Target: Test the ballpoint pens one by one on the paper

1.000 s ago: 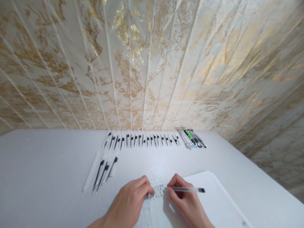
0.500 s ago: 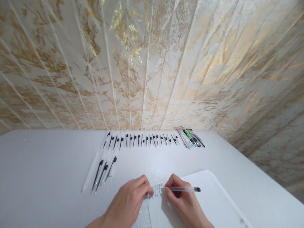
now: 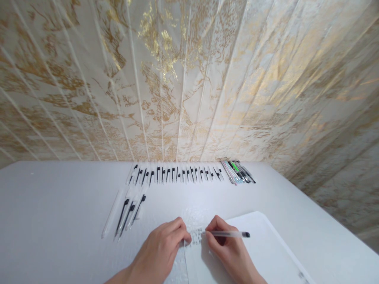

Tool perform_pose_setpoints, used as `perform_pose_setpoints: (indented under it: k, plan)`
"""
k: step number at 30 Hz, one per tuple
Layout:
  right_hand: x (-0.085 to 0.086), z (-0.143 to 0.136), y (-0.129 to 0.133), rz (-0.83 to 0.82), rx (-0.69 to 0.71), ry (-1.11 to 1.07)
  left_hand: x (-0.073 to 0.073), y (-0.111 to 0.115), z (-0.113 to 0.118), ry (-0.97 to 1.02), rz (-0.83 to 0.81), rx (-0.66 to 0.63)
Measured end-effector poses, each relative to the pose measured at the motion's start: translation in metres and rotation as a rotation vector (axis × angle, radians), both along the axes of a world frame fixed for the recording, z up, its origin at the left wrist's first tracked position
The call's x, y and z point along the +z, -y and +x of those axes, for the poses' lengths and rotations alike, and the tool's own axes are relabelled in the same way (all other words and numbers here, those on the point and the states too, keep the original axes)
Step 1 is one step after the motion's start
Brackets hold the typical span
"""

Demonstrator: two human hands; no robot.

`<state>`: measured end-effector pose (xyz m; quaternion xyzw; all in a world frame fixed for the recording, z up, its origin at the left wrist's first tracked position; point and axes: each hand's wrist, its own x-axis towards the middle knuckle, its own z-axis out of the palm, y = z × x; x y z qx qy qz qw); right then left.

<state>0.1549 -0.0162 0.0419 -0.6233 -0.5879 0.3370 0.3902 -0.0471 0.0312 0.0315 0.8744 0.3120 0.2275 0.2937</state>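
My right hand (image 3: 229, 248) is closed in a writing grip around a clear pen (image 3: 233, 234) with a black end. The pen lies at a low slant, its black end pointing right and its tip at a white sheet of paper (image 3: 195, 266). Small dark handwriting (image 3: 195, 236) covers the top left of the sheet. My left hand (image 3: 164, 246) rests with curled fingers at the sheet's upper left edge, pinching or pressing it. Its fingertips are partly hidden. A larger white sheet or board (image 3: 260, 236) with a rounded corner lies under and right of my right hand.
Several packaged black pens or refills (image 3: 183, 174) stand in a row along the table's back edge. A bundle of coloured pens (image 3: 237, 171) ends the row. Several more packaged ones (image 3: 128, 215) lie left of my hands. A gold-patterned curtain (image 3: 166, 98) hangs behind the white table (image 3: 53, 221).
My right hand and the pen have shifted very slightly upward at the handwriting. My left hand stays in place.
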Motion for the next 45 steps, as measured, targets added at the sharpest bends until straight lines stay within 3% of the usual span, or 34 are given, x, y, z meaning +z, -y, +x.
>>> perform_pose_setpoints:
  k: [45]
  plan:
    - [-0.0005,-0.0008,0.0007,0.006,-0.004,-0.028,0.0004,-0.0012,0.0006,0.002,0.021,0.0]
